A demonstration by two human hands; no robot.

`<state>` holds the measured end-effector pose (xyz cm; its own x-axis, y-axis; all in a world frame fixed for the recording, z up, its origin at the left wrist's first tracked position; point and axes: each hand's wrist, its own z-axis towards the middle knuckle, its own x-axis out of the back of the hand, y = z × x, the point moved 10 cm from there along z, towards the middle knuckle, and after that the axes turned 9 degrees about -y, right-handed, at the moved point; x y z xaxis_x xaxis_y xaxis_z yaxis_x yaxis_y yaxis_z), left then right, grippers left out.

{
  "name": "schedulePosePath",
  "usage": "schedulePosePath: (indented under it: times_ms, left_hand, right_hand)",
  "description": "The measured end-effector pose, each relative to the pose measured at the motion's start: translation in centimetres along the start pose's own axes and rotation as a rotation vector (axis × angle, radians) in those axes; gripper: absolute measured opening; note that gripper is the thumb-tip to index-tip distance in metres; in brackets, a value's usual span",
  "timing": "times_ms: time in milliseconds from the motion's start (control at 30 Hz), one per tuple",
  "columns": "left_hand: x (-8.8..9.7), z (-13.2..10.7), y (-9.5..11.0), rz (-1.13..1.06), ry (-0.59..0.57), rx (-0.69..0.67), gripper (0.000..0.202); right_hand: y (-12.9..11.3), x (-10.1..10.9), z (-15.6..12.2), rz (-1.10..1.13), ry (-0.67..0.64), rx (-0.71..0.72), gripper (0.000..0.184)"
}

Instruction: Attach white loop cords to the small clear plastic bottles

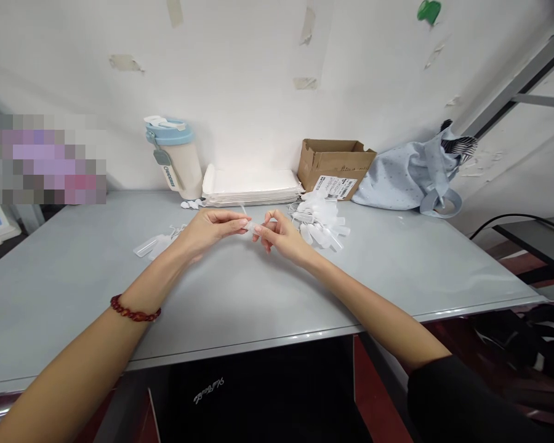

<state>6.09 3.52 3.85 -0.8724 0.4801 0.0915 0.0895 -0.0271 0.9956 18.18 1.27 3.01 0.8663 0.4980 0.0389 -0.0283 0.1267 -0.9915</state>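
My left hand [211,227] and my right hand [281,235] meet above the middle of the grey table. Thumbs and fingertips of both pinch a small translucent white plastic piece [250,227], too small and partly covered to name more exactly. A thin pale strip rises beside the left fingertips. Just right of my right hand lies a heap of translucent white plastic pieces [322,216], some with thin loops. A smaller bunch of similar pieces [153,247] rests on the table, partly hidden behind my left forearm.
Along the wall stand a cream tumbler with a blue lid [178,154], a stack of white flat packets [252,184], an open cardboard box [335,166] and a light blue cloth bag [406,175]. Small white pieces [192,203] lie by the tumbler. The grey table [258,301] ends close before me.
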Motion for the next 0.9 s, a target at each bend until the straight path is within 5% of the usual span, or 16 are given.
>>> schedulePosePath:
  times_ms: [333,700,900]
  left_hand:
    - [0.3,-0.2,1.2,0.049,0.094,-0.088,0.036]
    - [-1.3,-0.1,1.4,0.039,0.010,-0.159,0.028]
    - [-1.4,-0.3,1.4,0.038,-0.010,-0.139,0.018]
  right_hand:
    - [-1.5,0.8,-0.7,-0.415,0.145,0.067,0.030]
    - [1.3,-1.4,-0.2,0.110,-0.124,-0.224,0.023]
    - [0.7,-1.7,-0.4,0.205,-0.095,-0.232,0.021]
